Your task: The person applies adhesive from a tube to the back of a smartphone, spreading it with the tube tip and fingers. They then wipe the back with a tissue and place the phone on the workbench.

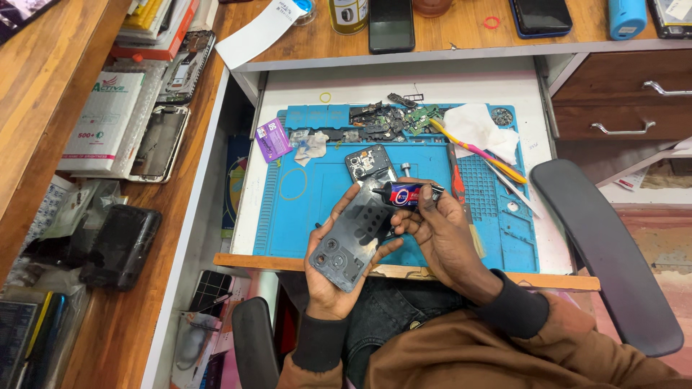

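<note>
My left hand (328, 277) cradles a dark phone back cover (357, 236), inner side up, its camera holes toward me. My right hand (441, 232) holds a small red and blue glue tube (405, 194) with its black nozzle pointing left at the upper part of the cover. Both hands hover over the front edge of a blue repair mat (317, 216). On the mat just beyond the cover lies an opened phone body (368, 163).
Loose phone parts and small boards (389, 121) lie at the mat's far edge, next to a white tissue (479, 128), a yellow and pink tool (481, 153) and tweezers (513, 189). Phones (391, 24) rest on the upper desk. A chair armrest (605, 252) is at my right.
</note>
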